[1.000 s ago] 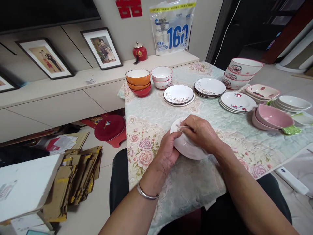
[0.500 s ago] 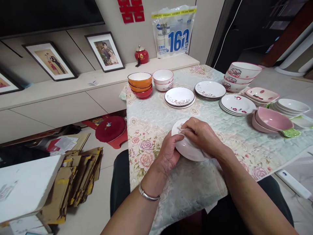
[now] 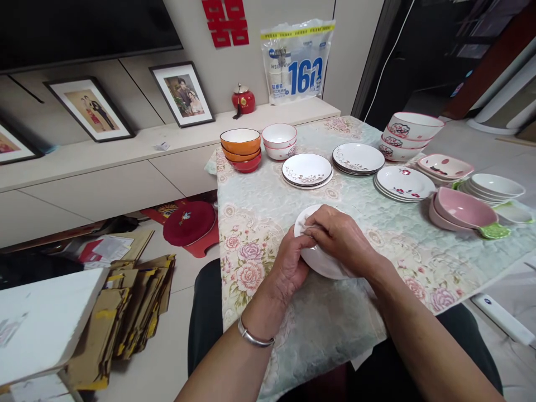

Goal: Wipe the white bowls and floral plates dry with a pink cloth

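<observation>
A white plate (image 3: 325,264) is held tilted over the near part of the flowered tablecloth. My left hand (image 3: 293,258) grips its left rim, thumb on the upper face. Across the plate's face lies my right hand (image 3: 341,237), its fingers bent and pressed together near the left thumb; what they pinch, if anything, is too small to make out. Beyond the hands sit a pair of stacked plates with a dark rim (image 3: 307,169) and another dark-rimmed stack (image 3: 359,157). Flower-patterned plates (image 3: 405,182) are stacked to the right.
Orange bowls (image 3: 240,142) and white bowls (image 3: 279,135) stand at the back left of the tablecloth (image 3: 251,268). Tall bowls (image 3: 414,125), pink bowls (image 3: 464,207) and small white dishes (image 3: 497,185) line the right. A red stool (image 3: 189,223) and flattened cardboard (image 3: 138,312) are on the floor, left.
The view has tilted slightly, so the background sits a little lower. My right fingers have shifted slightly left on the plate, while my left hand keeps its grip.
</observation>
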`<act>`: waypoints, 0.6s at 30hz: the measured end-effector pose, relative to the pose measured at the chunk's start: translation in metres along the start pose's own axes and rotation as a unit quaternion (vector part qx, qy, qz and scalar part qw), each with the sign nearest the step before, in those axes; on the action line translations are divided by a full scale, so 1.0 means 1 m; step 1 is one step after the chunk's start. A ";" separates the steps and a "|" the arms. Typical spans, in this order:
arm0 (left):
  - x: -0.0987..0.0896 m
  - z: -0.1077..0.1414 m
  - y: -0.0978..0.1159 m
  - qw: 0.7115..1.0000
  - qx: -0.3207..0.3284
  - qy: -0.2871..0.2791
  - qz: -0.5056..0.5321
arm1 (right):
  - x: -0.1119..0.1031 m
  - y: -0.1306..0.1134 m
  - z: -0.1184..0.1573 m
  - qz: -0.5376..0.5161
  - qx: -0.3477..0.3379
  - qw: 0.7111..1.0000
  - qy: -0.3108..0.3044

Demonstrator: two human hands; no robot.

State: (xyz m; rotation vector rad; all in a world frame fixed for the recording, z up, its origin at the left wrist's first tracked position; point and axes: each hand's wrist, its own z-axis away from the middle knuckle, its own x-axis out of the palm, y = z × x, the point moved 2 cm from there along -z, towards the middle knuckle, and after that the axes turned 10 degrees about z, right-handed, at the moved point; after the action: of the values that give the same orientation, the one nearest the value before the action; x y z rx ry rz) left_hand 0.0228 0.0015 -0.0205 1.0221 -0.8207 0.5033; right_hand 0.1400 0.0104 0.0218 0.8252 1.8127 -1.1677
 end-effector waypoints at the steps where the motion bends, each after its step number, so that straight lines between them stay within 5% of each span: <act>1: 0.000 0.000 0.000 1.000 0.000 -0.002 -0.001 | 0.000 0.001 -0.001 -0.015 -0.001 1.000 0.006; 9: -0.003 0.000 -0.002 1.000 -0.005 0.005 0.009 | -0.003 0.041 0.000 0.136 0.157 0.971 0.120; 14: 0.001 0.000 -0.005 0.999 -0.013 0.007 0.046 | -0.002 0.034 0.002 0.164 0.155 0.963 0.145; 18: 0.003 0.001 -0.007 0.997 -0.035 0.003 0.063 | -0.001 0.017 0.001 0.116 0.086 0.985 0.091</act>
State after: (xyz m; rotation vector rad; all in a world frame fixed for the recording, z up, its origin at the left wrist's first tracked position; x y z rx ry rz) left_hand 0.0291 -0.0020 -0.0219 0.9081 -0.8955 0.5807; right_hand 0.1549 0.0155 0.0156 1.2439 1.7203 -1.1375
